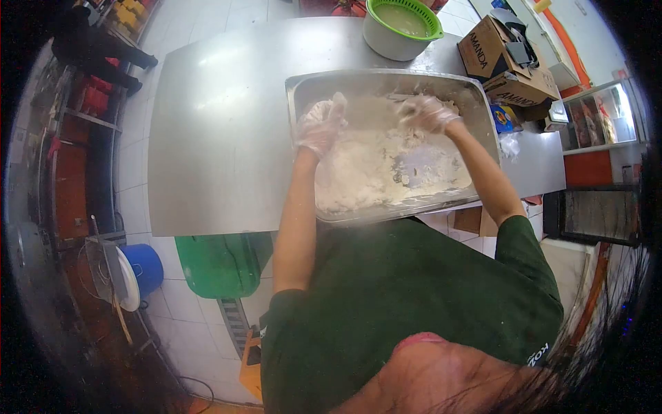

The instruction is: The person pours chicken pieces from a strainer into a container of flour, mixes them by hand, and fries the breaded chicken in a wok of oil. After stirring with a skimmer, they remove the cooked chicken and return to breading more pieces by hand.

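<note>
Left hand (319, 126) and right hand (425, 113) — both gloved, fingers curled, clutching dough (386, 165) — worked at the 12 o'clock end of the steel tray (303, 86). The tray overhung the table (221, 138) edge at 6 o'clock — hard kneading could tip it.

left hand (321, 126): gloved in thin clear plastic, fingers curled inward, loosely bunched, white residue on the glove
right hand (426, 112): gloved the same, fingers bent down and partly clenched, knuckles up
left arm: bare, stretched forward almost straight from the shoulder, elbow slightly bent
right arm: bare, forearm angled inward and forward, elbow bent out to the side
hands relation: apart, roughly level, both well ahead of the torso
torso: leaning forward, dark green short sleeves
</note>
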Available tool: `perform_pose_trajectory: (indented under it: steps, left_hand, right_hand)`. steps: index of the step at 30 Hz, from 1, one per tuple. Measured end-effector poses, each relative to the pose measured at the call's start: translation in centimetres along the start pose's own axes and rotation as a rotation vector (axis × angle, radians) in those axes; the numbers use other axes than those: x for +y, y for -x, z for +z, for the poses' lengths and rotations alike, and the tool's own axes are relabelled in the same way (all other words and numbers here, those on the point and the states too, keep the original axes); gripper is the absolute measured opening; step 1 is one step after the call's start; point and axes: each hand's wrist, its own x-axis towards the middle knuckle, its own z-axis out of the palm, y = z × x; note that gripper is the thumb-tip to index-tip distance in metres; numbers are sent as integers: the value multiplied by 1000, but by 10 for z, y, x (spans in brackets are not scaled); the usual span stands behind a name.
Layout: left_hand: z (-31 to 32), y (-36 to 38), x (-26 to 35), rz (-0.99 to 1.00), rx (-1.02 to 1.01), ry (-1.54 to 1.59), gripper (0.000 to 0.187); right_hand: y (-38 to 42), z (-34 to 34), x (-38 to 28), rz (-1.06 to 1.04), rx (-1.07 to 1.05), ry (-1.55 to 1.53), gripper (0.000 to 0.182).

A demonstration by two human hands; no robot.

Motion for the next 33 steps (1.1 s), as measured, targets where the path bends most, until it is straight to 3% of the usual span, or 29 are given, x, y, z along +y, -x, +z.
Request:
perform_pose_trajectory:
  steps: [1,3,4,5,6,8,10,12,13,15,21,24,32,33]
  left_hand:
    - [0,1,6,-37,-13,26,49]
    - [-2,3,11,-51,-17,-5,48]
    - [-2,3,12,-59,-14,-35,48]
    - [-1,2,10,-54,-22,-41,48]
    - [0,-1,4,-42,-31,6,48]
    - [1,-1,3,-29,-29,62,47]
    - [1,3,6,-21,-4,48,46]
    - [2,4,7,6,29,60,46]
    - [3,5,6,33,42,70,45]
    - [1,3,5,16,30,37,45]
    - [-5,3,9,-56,-53,-85,49]
    - [-1,3,11,-51,-31,-47,50]
    - [-4,3,13,-32,-22,-142,47]
    - [-3,3,13,-29,-28,-141,47]
  right_hand:
    - [-2,3,26,4,0,-3,30]
    - [-19,19,79,-113,286,747,39]
    - [4,14,38,-120,126,381,45]
    - [20,16,0,23,-76,359,56]
    - [15,34,8,-65,-168,419,54]
    - [-2,91,49,-168,-48,509,50]
    - [-12,93,44,-289,68,598,46]
    - [-17,61,-9,56,-264,367,38]
    - [-30,67,-3,51,-270,365,38]
    - [-59,85,18,46,-26,257,33]
    - [-89,118,-49,-130,-88,359,33]
    - [-94,139,-63,-144,48,298,31]
    - [-103,141,-57,258,-172,-745,33]
    - [-101,142,-55,261,-166,-746,33]
